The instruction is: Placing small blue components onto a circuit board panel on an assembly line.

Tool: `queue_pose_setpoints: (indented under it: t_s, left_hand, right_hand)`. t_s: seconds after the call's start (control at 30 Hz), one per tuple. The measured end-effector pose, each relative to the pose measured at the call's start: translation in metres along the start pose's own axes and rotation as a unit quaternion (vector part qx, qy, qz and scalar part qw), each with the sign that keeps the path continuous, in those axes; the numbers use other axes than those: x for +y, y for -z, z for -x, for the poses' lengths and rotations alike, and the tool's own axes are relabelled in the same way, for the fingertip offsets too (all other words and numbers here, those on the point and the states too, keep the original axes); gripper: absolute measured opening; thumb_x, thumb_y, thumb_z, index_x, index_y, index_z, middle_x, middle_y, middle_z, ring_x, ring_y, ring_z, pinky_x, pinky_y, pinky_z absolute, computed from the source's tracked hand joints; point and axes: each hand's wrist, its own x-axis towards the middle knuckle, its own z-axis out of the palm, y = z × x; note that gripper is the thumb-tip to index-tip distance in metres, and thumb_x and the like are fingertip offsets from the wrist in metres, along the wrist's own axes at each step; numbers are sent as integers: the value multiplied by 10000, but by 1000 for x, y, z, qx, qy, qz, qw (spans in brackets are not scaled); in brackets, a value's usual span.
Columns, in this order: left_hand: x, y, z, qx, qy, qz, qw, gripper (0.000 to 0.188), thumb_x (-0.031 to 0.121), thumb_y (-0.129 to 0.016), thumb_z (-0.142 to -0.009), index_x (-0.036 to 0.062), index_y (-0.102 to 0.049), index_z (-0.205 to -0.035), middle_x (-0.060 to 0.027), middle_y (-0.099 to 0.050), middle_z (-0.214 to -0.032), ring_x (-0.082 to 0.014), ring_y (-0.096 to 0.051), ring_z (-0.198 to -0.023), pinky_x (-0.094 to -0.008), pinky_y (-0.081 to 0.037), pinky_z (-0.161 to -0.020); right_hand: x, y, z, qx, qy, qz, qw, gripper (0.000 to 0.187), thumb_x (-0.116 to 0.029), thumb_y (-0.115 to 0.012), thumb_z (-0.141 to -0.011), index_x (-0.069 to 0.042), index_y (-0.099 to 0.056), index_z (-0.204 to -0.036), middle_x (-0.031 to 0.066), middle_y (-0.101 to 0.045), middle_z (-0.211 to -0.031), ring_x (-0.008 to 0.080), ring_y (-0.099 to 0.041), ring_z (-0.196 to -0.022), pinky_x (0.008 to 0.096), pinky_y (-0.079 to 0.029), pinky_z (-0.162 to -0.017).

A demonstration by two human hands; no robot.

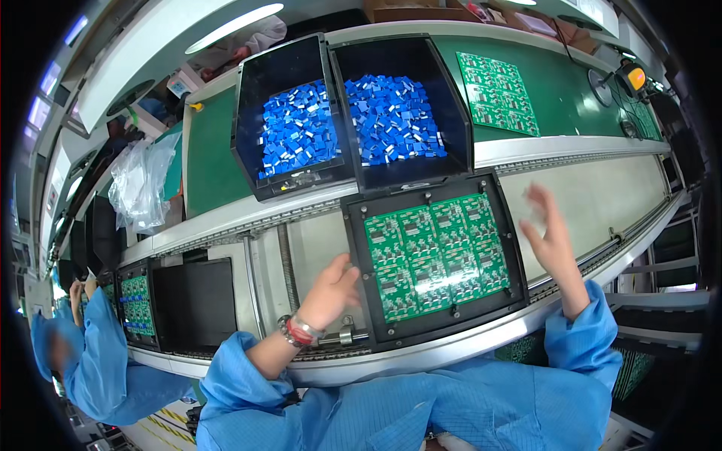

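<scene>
In front of me on the conveyor lies a black carrier frame (pixel 359 310) that holds a green circuit board panel (pixel 436 255), with screw knobs along its rim. My left hand (pixel 329 293), a bracelet at the wrist, is beside the frame's left edge with loosely bent fingers and nothing visible in them. Whether its fingertips touch the frame, I cannot tell. To the right of the frame, my right hand (pixel 550 233) is raised with fingers apart, slightly blurred and holding nothing.
Behind the carrier stand two black bins (pixel 459 113) of small blue blocks (pixel 395 120). Another green board panel (pixel 498 92) lies on the green bench (pixel 560 90). Leftward on the conveyor are a black plate (pixel 195 301) and another loaded carrier (pixel 138 304), near a co-worker in blue (pixel 105 361). Clear plastic bags (pixel 143 180) hang nearby.
</scene>
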Motion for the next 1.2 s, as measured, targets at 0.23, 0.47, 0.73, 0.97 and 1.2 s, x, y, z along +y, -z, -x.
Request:
queue_pose_setpoints:
  t_s: [0.23, 0.47, 0.73, 0.97, 1.2]
  left_hand:
    - [93, 3, -13, 222, -415, -514, 717, 95, 135, -597, -848, 43, -580, -830, -140, -605, -718, -315, -609, -680, -419, -497, -612]
    - [108, 40, -83, 264, -470, -546, 642, 330, 179, -703, -753, 46, -612, -1041, -61, -516, -1232, -352, -319, -1285, -521, -199, -1063]
    - [114, 39, -85, 262, -482, -503, 668, 273, 146, -699, -751, 33, -636, -992, -55, -503, -1216, -343, -337, -1250, -499, -228, -1043]
    - [151, 54, -106, 180, -498, -369, 764, 319, 47, -526, -843, 1, -547, -1157, -199, -492, -1246, -394, -432, -1193, -441, -351, -1030]
    - [160, 85, -143, 117, -355, -614, 695, 372, 223, -657, -798, 80, -632, -1140, -147, -559, -1241, -346, -520, -1124, -403, -433, -958]
  right_hand:
    - [-88, -68, -63, 112, 446, 425, 779, 606, -78, -721, -674, -33, -513, -1241, 143, -556, -1214, 313, -509, -1181, 426, -406, -1023]
    - [-74, -69, -119, 113, 461, 470, 744, 361, -108, -644, -765, -34, -581, -1112, 116, -649, -1055, 245, -607, -1040, 422, -401, -1035]
    - [-94, -65, -118, 67, 387, 527, 754, 265, -56, -552, -835, -24, -594, -1094, 132, -649, -1079, 244, -610, -1047, 433, -387, -1042]
    - [-135, -79, -171, 54, 391, 341, 853, 402, -124, -578, -850, -18, -516, -1233, 167, -526, -1273, 354, -536, -1136, 452, -396, -1019]
    - [-117, -101, -226, 85, 355, 502, 784, 448, -283, -657, -812, -131, -527, -1212, 99, -530, -1197, 300, -588, -982, 416, -527, -765]
